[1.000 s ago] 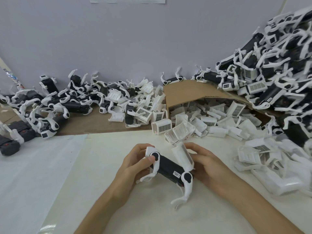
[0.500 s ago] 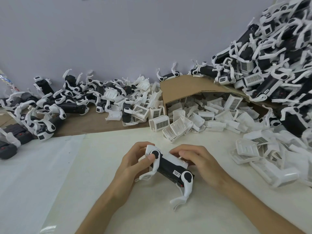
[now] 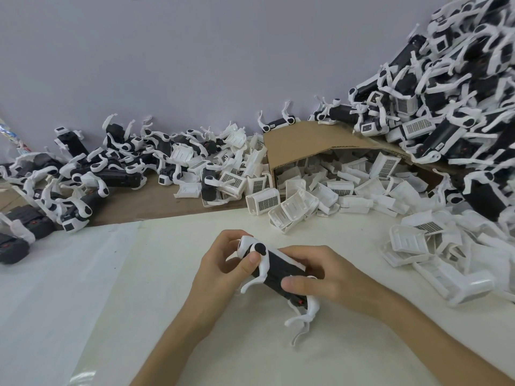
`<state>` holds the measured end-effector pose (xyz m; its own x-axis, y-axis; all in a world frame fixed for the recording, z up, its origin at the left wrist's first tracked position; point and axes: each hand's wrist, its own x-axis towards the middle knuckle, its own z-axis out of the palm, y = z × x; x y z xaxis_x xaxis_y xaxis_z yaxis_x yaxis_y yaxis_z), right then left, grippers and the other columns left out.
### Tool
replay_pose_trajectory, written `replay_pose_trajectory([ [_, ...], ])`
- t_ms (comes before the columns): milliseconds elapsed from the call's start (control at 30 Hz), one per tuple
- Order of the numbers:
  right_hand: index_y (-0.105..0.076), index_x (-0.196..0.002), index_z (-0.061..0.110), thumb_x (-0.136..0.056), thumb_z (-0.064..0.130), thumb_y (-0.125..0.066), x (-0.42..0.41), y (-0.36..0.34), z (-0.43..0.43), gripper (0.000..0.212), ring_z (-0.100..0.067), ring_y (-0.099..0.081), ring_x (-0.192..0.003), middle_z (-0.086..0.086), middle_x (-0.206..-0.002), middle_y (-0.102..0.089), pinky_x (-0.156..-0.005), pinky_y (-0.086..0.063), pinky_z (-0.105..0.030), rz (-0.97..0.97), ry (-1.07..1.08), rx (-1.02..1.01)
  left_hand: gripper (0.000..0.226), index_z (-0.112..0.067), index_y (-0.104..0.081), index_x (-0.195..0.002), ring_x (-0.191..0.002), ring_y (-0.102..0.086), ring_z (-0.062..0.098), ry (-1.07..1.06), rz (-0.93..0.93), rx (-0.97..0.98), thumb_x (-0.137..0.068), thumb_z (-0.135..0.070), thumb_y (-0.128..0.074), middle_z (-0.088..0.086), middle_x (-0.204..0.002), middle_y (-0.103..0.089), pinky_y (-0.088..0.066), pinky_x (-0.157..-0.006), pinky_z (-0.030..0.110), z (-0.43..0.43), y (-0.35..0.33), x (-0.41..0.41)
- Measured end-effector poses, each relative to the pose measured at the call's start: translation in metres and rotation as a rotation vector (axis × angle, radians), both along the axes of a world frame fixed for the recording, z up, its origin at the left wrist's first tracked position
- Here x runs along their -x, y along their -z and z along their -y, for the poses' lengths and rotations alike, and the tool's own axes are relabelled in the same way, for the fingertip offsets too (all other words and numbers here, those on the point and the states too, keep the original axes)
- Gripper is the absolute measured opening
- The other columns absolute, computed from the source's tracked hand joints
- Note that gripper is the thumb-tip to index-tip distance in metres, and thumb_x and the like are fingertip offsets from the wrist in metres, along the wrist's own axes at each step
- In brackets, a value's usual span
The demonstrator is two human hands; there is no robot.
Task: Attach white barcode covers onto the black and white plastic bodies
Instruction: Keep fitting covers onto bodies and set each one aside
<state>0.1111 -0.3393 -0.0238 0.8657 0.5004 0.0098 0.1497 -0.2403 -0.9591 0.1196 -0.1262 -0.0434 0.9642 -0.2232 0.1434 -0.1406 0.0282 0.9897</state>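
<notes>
Your left hand (image 3: 220, 266) grips the body (image 3: 278, 270) at its white end; your right hand (image 3: 320, 274) wraps the other end, fingers over the cover (image 3: 288, 257). Both parts are held in front of the box (image 3: 306, 140). Judge the body light, stiff and slick: hold its black middle, never the thin legs (image 3: 302, 321).

A plain pale lilac wall (image 3: 195, 65) rises behind the table (image 3: 167, 274). Its top is cream, with a glossy white sheet (image 3: 41, 288) at left.
</notes>
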Motion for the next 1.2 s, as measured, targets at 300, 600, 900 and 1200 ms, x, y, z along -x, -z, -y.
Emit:
replay_pose_trajectory([
  [300, -0.07, -0.109, 0.029, -0.072, 0.027, -0.08, 0.002, 0.0, -0.002, 0.038, -0.015, -0.066, -0.082, 0.004, -0.089, -0.071, -0.078, -0.055, -0.036, 0.044, 0.07, 0.077, 0.028, -0.023, -0.059, -0.099, -0.088, -0.071, 0.02, -0.03, 0.089, -0.02, -0.081, -0.039, -0.072, 0.001, -0.1, -0.07, -0.056, -0.073, 0.028, 0.005, -0.002, 0.004],
  [600, -0.071, -0.106, 0.029, -0.076, 0.022, -0.078, 0.006, -0.005, 0.001, 0.032, -0.016, -0.057, -0.067, 0.002, -0.077, -0.064, -0.062, -0.046, -0.03, 0.312, 0.142, 0.13, 0.033, -0.028, -0.058, -0.094, -0.074, -0.067, 0.012, -0.068, 0.227, 0.066, -0.069, -0.037, -0.077, -0.004, -0.095, -0.068, -0.049, -0.063, 0.018, 0.016, -0.01, 0.013],
  [900, -0.065, -0.107, 0.028, -0.08, 0.017, -0.078, 0.005, -0.001, 0.002, 0.032, -0.015, -0.057, -0.071, 0.01, -0.08, -0.061, -0.061, -0.045, -0.022, 0.612, 0.221, 0.171, 0.042, -0.036, -0.058, -0.105, -0.081, -0.071, 0.017, -0.028, 0.271, 0.025, -0.07, -0.038, -0.082, -0.006, -0.103, -0.068, -0.053, -0.068, 0.021, 0.011, -0.016, 0.012],
  [1200, -0.065, -0.124, 0.032, -0.074, 0.018, -0.08, 0.002, 0.002, -0.002, 0.053, -0.009, -0.065, -0.099, 0.016, -0.105, -0.068, -0.078, -0.047, -0.013, 0.56, 0.293, 0.144, 0.048, -0.018, -0.052, -0.115, -0.085, -0.068, 0.017, 0.019, 0.196, 0.059, -0.077, -0.037, -0.076, 0.0, -0.106, -0.064, -0.051, -0.068, 0.021, 0.011, -0.013, 0.012],
])
